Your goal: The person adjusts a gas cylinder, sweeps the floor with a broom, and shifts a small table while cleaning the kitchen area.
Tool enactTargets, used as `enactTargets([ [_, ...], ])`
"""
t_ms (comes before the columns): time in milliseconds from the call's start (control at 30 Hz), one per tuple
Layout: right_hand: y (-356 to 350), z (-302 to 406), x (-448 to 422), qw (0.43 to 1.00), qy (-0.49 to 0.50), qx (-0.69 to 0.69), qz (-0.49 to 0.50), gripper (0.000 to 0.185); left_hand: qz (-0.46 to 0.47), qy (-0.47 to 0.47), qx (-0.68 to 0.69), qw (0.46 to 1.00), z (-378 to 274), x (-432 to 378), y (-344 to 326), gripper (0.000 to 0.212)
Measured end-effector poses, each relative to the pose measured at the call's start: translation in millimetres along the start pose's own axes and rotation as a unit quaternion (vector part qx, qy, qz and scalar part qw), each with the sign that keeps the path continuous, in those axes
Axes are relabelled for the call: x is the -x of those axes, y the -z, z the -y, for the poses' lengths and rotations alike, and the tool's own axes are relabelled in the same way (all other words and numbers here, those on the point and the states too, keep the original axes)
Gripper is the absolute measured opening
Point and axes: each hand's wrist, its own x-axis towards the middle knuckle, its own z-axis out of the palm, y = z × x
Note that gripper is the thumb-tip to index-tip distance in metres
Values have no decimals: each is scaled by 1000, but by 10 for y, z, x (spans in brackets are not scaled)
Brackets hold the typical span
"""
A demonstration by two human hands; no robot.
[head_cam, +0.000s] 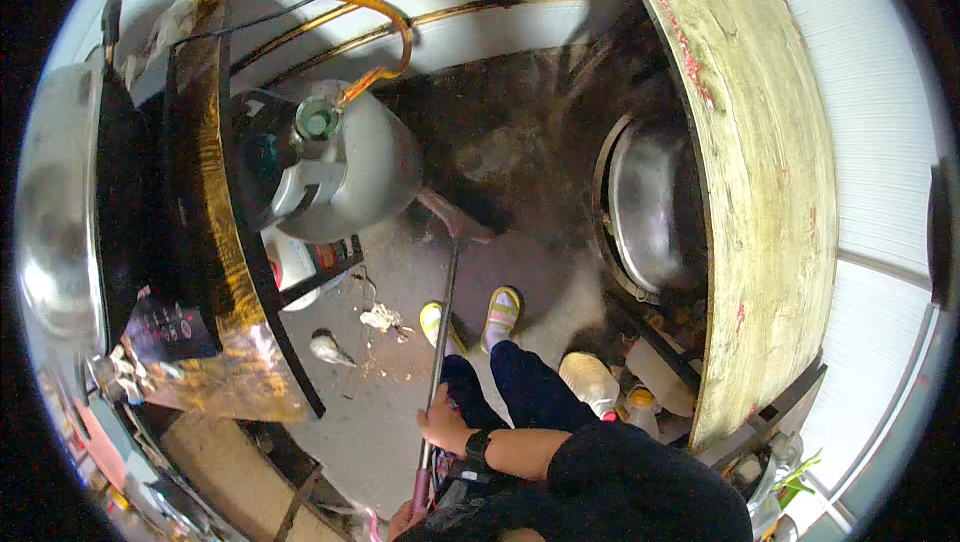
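My right hand point(448, 426), with a dark watch at the wrist, grips the metal pole of a long-handled broom point(445, 309). Lower down, at the bottom edge of the picture, my left hand point(406, 521) is closed around the reddish grip at the pole's end and is partly cut off. The broom's wide, blurred head point(457, 225) rests on the concrete floor beyond my feet, close to a grey gas cylinder point(375, 167). Left of my feet lie a crumpled whitish scrap point(384, 318) and a pale bulb-shaped thing point(330, 348), with small crumbs around them.
A yellow hose point(401, 24) runs from the cylinder towards the wall pipes. On the left, a worn table point(247, 384) bears a cooker with a large metal pot point(60, 204). Under the wood-patterned table point(765, 189) on the right stands a metal basin point(645, 204); a plastic bottle point(589, 377) lies nearby.
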Motion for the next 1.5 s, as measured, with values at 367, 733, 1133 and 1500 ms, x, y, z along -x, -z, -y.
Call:
enactTargets([
  [367,433,-173,195,979,87,-106,-151,54,-26,-56,25,998,-259,222,-267,39],
  [733,1025,-328,-1597,962,153,24,-225,31,3,-114,82,990,-858,-887,-338,33],
  [1133,-2322,-1035,215,995,23,15,-101,37,-48,-6,5,999,1914,731,305,43],
  [1500,-1699,-956,-532,991,54,-59,-112,26,-79,-117,122,982,2118,-91,70,38],
])
